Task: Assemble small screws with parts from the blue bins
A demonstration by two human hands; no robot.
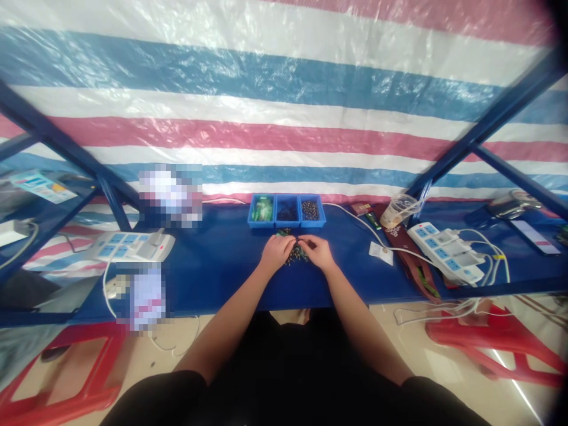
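Observation:
My left hand and my right hand meet at their fingertips above the blue table. Fingers on both are pinched together around something small and dark that I cannot make out. Under and between them lies a loose pile of small green and brass-coloured parts. Just beyond the hands stand three joined blue bins. The left bin has clear green pieces, the middle bin has small black pieces, and the right bin has small metallic pieces.
Power strips lie at left and right, with white cables. A plastic cup and a brown strap are to the right. Blue frame bars flank the table. Red stools stand below.

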